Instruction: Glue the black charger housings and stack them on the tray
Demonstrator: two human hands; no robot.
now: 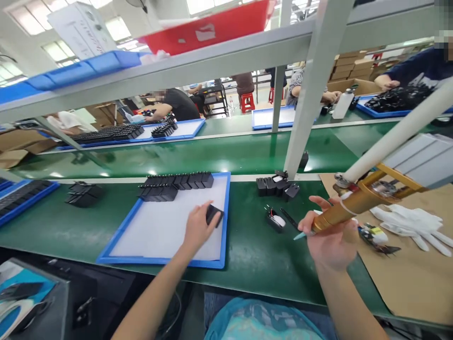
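My left hand (198,227) is closed on a small black plastic part (214,213), resting it on the white sheet of a blue-rimmed tray (161,260). Two rows of the same black parts (175,185) stand at the tray's far edge. My right hand (331,236) grips a gold-coloured dispensing tool (357,204) with a thin teal tip (300,235), fed by a white hose (399,134). The tip points left, towards a small black part with red and white inside (275,218) lying on the green bench.
A group of black parts (278,186) sits by the grey rack post (311,94). Brown cardboard (406,274) with white gloves (414,222) lies at right. More black parts (84,193) lie at left. Beyond the green conveyor (212,153), other people work at blue trays.
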